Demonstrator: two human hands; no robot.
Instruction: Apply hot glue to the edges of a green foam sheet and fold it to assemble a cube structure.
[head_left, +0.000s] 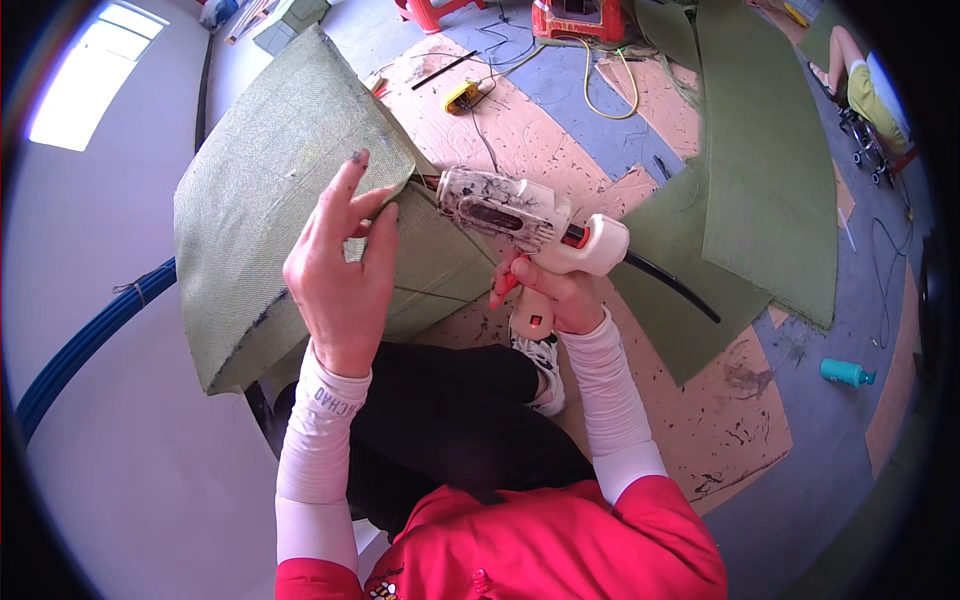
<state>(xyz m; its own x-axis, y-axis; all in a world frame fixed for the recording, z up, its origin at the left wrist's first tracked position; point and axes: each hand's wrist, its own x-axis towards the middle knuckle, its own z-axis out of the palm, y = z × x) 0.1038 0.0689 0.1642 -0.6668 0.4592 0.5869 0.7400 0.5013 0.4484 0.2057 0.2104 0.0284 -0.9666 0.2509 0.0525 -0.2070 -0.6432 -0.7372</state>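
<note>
- Red shirt (560, 550), worn by the person: nearest the camera, along the lower edge.
- Glue gun (510, 215), off-white, soot-marked: in front of the knees, nozzle end pointing left at the near corner of the covered block; black glue stick (675, 288) trailing from its rear.
- Right hand (565, 298): wrapped round the gun's handle, finger by the orange trigger (503, 284).
- Left hand (345, 265): index finger raised, its tip darkened; thumb and another finger bent close together by the corner. Whether they pinch the cloth cannot be told.
- Covered block (280, 160), angular, in green woven cloth: ahead and to the left, cloth edge loose at the corner.
- Handling, as judged: nozzle best kept close to the seam, trigger squeezed evenly for a thin bead; cloth drawn flat and pressed promptly; bare fingertips clear of the presumably hot tip.
- Cardboard (730, 420), black-spotted: spread underneath, likely useful against drips.
</note>
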